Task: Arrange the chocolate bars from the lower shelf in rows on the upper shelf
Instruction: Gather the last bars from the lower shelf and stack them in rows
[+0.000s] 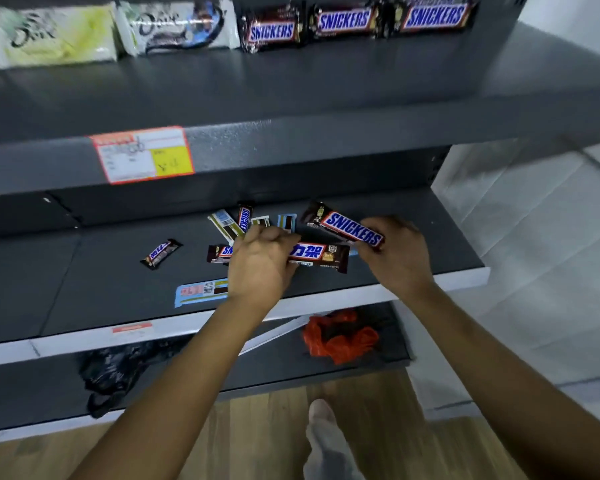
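Both arms bare, stretched forward, forearms angling inward. Left hand (260, 261) back up, fingers curled round one end of a brown-wrapped chocolate bar with white lettering (317, 256). Right hand (397, 254) just beside it, pinching the near end of a brown Snickers bar (347, 227) that sticks out towards the left hand. Hands close together, not touching.

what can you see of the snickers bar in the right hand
A sealed brown glossy-wrapped Snickers bar, blue lettering on a white red-edged panel. It slants over the dark grey lower shelf, left end farther back. The right hand pinches its right end; the left hand grips a Chinese-lettered bar just in front.
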`<state>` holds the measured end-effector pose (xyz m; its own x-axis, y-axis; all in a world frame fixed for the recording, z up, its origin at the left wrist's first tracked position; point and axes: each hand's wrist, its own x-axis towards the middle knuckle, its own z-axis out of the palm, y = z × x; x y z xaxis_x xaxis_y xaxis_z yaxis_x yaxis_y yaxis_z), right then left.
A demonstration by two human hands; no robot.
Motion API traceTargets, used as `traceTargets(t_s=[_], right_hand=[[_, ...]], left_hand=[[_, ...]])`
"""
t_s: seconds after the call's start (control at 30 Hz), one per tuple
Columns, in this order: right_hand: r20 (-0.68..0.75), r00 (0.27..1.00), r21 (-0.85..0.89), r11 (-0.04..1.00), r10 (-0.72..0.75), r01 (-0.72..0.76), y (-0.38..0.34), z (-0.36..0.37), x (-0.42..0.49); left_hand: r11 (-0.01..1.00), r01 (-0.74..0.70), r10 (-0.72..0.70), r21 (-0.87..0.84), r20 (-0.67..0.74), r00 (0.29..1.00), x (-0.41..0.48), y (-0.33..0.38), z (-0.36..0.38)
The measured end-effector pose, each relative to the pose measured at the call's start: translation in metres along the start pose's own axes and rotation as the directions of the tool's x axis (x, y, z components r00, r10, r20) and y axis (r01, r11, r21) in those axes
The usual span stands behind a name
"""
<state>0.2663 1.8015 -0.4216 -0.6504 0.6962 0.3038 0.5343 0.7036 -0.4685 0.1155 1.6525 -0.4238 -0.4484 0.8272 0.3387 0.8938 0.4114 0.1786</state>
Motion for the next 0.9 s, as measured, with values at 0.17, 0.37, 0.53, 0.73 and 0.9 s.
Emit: traceTargets(t_s=[0.17, 0.37, 0.53, 0.73, 0.9], right_hand=[[-0.075, 0.996, 0.031, 0.998, -0.050, 0.053, -0.031, -0.068, -0.031], [-0.159, 0.982, 0.048, 0.993, -0.101, 0.110, -0.057, -0.137, -0.032], [-0.171, 0.972, 0.000, 0.987, -0.159, 0.162, -0.060, -0.180, -0.006], [-0.215, 0.953, -0.038, 0.977, -0.214, 0.211, -0.041, -0.215, 0.050], [-0.225, 0.937, -0.037, 0.964, -0.266, 0.265, -0.005, -0.228, 0.115]], left_hand=[[0.998, -0.055, 0.058, 0.039, -0.066, 0.996, -0.015, 0.017, -0.062], [0.989, -0.149, 0.146, -0.008, -0.135, 0.980, -0.007, 0.044, -0.127], [0.981, -0.194, 0.194, 0.018, -0.175, 0.965, 0.015, 0.062, -0.165], [0.971, -0.222, 0.236, 0.089, -0.219, 0.947, 0.070, 0.083, -0.192], [0.974, -0.203, 0.218, 0.102, -0.163, 0.962, 0.133, 0.097, -0.189]])
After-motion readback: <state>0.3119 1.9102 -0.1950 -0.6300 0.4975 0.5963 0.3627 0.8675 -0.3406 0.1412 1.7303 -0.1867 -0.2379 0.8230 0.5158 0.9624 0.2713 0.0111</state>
